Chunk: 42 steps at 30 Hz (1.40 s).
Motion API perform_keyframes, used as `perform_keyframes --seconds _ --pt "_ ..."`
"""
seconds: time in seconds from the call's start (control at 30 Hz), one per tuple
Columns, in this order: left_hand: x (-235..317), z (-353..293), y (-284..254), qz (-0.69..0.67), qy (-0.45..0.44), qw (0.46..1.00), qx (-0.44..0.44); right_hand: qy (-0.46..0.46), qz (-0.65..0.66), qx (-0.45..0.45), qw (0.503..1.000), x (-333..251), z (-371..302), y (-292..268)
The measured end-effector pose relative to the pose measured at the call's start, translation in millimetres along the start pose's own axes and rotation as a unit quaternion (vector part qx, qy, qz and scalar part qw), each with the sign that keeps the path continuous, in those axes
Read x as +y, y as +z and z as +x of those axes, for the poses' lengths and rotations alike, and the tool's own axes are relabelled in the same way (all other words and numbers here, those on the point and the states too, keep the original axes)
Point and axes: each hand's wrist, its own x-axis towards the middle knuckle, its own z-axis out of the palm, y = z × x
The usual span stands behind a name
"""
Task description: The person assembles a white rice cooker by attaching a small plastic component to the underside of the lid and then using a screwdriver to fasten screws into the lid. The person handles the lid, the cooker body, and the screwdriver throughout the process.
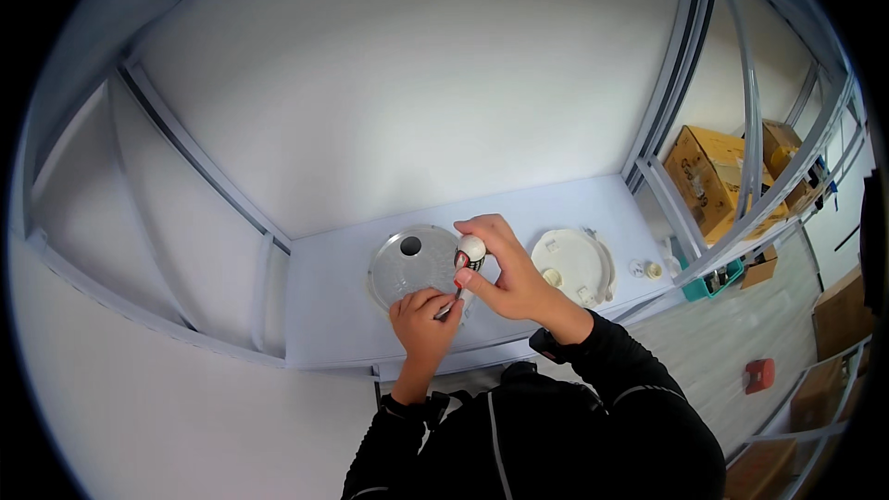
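Note:
My right hand [507, 270] is wrapped round a small bottle [471, 248] with a rounded white end and a black, red and white body. The bottle is tilted, its narrower end pointing down toward my left hand. My left hand [424, 322] pinches a slim dark metallic piece [444, 311] between thumb and fingers, close under the bottle; its exact kind is too small to make out. Beneath both hands lies a round silver-grey disc [389, 270] with a dark round spot [410, 245] near its far edge. My hands cover the disc's near right part.
A shallow white round dish [585, 257] with small pale parts lies to the right. Beyond it are small clear and cream items [654, 269]. Metal frame posts [662, 102] border the white table [324, 319]. Cardboard boxes [708, 181], a teal crate [713, 285] and a red object [759, 376] lie further right.

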Motion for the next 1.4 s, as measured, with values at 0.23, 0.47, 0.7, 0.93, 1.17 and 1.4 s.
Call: perform_keyframes --seconds 0.23,0.47,0.7,0.93,1.17,1.4 --pt "-5.3 -3.3 2.0 0.007 -0.006 1.000 -0.011 0.030 -0.010 0.001 0.999 -10.7 4.6 13.4" --pt "-4.4 -2.6 3.2 0.020 -0.009 1.000 -0.013 -0.070 -0.023 -0.014 0.997 -8.4 10.0 15.0" --pt "-3.6 -1.4 3.3 0.026 -0.006 1.000 -0.014 -0.030 -0.083 0.022 0.996 -9.6 2.4 15.6" --pt "-3.8 1.2 2.4 0.030 0.005 1.000 -0.006 -0.125 -0.082 0.070 0.986 -18.4 8.9 19.9" --pt "0.0 2.2 0.7 0.011 -0.009 1.000 -0.018 0.011 -0.011 0.044 0.999 -22.0 4.7 15.1" --pt "-7.5 -3.2 6.9 0.039 0.007 0.999 0.002 -0.121 -0.122 0.033 0.985 -17.6 10.7 16.8"
